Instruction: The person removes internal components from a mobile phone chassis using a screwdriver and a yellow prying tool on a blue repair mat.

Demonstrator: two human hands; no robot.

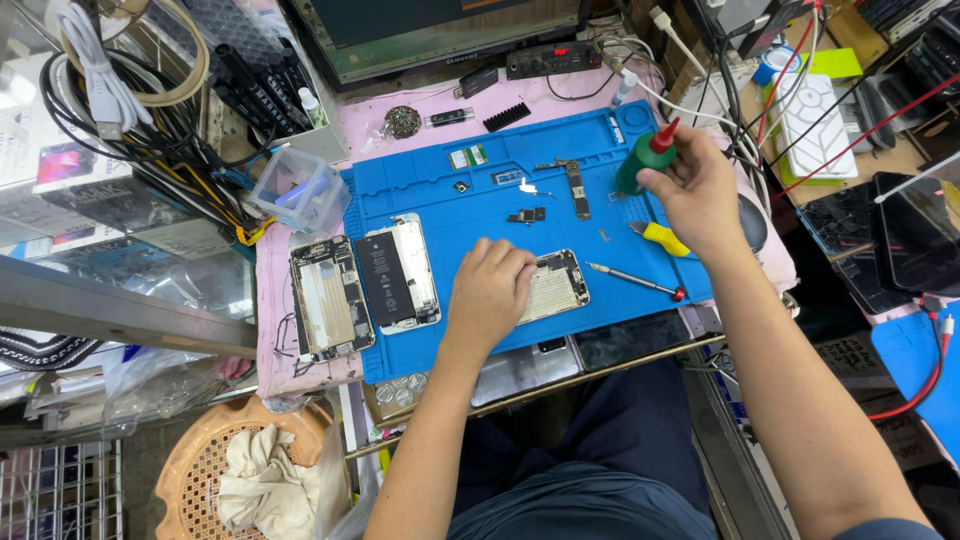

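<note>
The left hand (490, 292) rests knuckles-up on an opened phone housing (553, 284), fingers curled and pressing it to the blue silicone work mat (440, 190); the hand hides the housing's left part. The right hand (697, 195), at 2 o'clock from the housing, closes around a green squeeze bottle with a red nozzle (648, 155); its lower body is concealed by the fingers. A yellow-handled tool (660, 238) is partly covered by the right wrist. A slim metal screwdriver (635, 281) lies at 3 o'clock of the housing. At 9 o'clock lie a phone with exposed black battery (398, 273) and a bare metal phone frame (329, 298). A narrow logic board (576, 189) sits at 12 o'clock; the small parts beside it are too small to identify. A clear plastic box (298, 188) stands at 10 o'clock.
</note>
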